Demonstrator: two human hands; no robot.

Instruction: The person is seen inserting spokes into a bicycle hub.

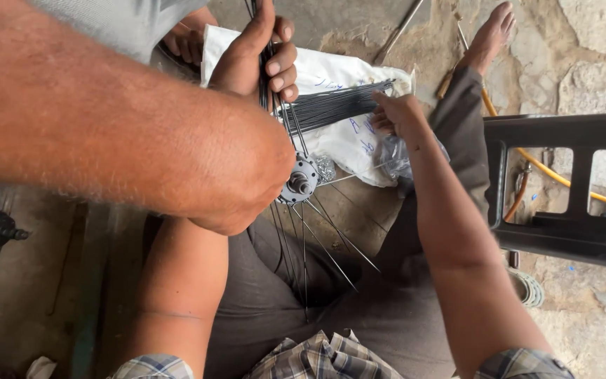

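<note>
Two hands lace spokes into a wheel hub, seen from above.
The left hand (261, 60) grips upright spokes (275, 105) rising from the hub (299, 181) over the lap; the right hand (395, 114) pinches a spoke bundle (334, 107) lying on a white bag (348, 140).

Black spokes (334, 105), white cloth (348, 140) — yellow hose (562, 179)

A crumpled white paper wrapper (338, 133) with blue handwriting lies on the stone floor ahead of my knees, under the loose spokes. A small clear plastic bag (395, 158) sits at its right edge.
</note>
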